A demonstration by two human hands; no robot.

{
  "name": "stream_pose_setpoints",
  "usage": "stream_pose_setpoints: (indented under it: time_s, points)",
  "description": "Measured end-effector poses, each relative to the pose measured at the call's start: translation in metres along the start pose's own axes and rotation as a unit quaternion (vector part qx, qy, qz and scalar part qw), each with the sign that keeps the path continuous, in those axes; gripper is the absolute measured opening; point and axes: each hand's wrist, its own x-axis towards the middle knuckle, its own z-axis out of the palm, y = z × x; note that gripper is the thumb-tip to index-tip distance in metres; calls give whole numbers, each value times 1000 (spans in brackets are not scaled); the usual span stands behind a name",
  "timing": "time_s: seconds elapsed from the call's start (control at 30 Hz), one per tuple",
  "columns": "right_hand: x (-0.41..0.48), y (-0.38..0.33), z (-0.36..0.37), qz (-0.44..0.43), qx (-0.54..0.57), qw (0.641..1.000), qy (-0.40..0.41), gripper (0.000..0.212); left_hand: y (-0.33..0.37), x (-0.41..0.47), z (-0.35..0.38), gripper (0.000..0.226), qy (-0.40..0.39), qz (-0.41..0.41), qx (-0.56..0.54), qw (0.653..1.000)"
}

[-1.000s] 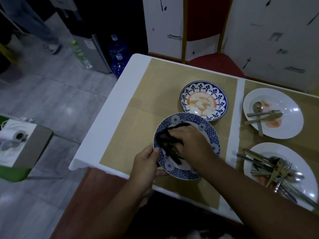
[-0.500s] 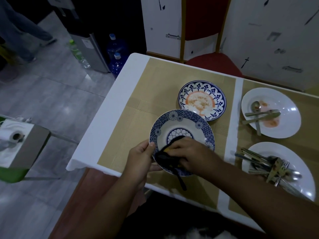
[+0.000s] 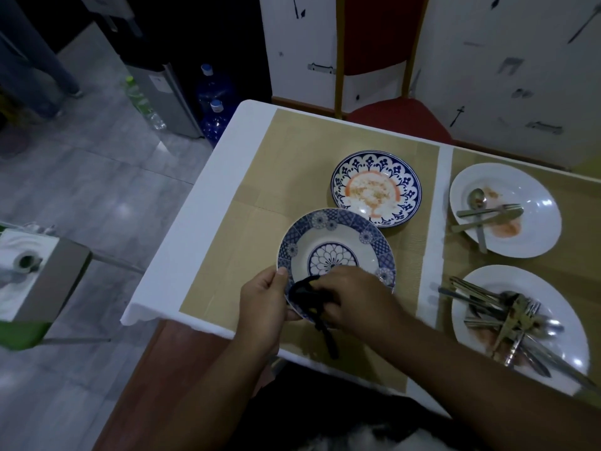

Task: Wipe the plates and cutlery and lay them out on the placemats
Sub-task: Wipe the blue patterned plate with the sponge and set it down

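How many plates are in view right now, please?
4. A blue patterned plate held by the left hand; a soiled blue plate behind it; on the right, a far white plate and a near white plate.

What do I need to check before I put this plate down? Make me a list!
1. Left hand grips the held plate by its rim: ok.
2. Right hand holds the dark cloth: ok.
3. Held plate wiped clean: the visible part is ok; under the hands, cannot tell.
4. Bare placemat to set it on: ok.
5. Second blue plate clean: not ok, orange smears.
6. Cutlery on the white plates clean: not ok, smears show.
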Motion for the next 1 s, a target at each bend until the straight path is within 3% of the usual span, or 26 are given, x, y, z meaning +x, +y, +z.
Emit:
stream_pose_setpoints:
  time_s: [0.1, 0.23, 0.33, 0.4, 0.47, 0.57, 0.7, 0.8, 0.9, 1.0]
  points:
    - [3, -2, -6, -19, 7, 999, -37, 36, -3, 0, -3, 31, 3, -18, -21, 1000]
    - [-2, 19, -29, 60, -70, 992, -86, 39, -4, 3, -5, 27, 9, -27, -30, 999]
    - [0, 12, -32, 38, -72, 990, -116, 42, -4, 1, 1, 28, -16, -33, -20, 999]
    - [7, 2, -25, -8, -43, 994, -104, 42, -2, -3, 6, 29, -43, -27, -7, 999]
    - [19, 5, -24, -24, -30, 999, -34, 45, -3, -7, 7, 29, -50, -18, -6, 999]
    - [27, 29, -36, 29, -57, 997, 52, 48, -4, -10, 7, 28, -29, -8, -17, 999]
    - [1, 37, -32, 94, -82, 992, -8, 51, 2, -5, 7, 27, 10, 5, -35, 999]
    - [-20, 16, -20, 52, -29, 997, -54, 40, 4, -1, 6, 26, 16, 9, -28, 999]
    - [-29, 12, -19, 3, -35, 999, -41, 36, 3, 2, 1, 27, 10, -6, -34, 999]
    - [-32, 23, -21, 12, -54, 998, -28, 37, 5, 3, -2, 26, 2, -10, -40, 999]
